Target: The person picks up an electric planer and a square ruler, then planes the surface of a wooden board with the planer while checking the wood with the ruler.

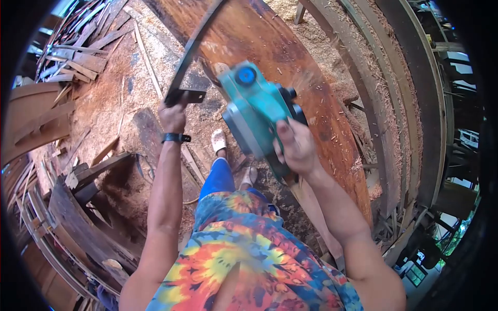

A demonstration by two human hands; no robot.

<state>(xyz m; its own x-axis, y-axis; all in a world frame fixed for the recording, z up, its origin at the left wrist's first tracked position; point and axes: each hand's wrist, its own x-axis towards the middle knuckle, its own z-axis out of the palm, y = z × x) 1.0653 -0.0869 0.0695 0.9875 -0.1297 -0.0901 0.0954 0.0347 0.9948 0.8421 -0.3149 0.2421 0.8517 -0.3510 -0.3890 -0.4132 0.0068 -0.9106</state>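
Observation:
My right hand [298, 147] is wrapped round the handle of a teal electric planer [259, 98] with a blue knob and a grey side. It is tilted and slightly blurred over the left edge of a broad reddish-brown wooden slab [332, 122]; contact with the wood cannot be made out. My left hand [173, 115], a black band at its wrist, grips the lower end of a long dark bar [191, 52] with a short crosspiece. The bar looks curved in this wide view and reaches up to the slab's far part. Its exact kind is unclear.
Sawdust and shavings [101, 111] cover the floor around my feet, with loose wood strips [148, 59] among them. Long shaving-strewn boards [384, 93] run along the right. Scrap wood [78, 62] is piled at upper left, and more planks [78, 223] stand at lower left.

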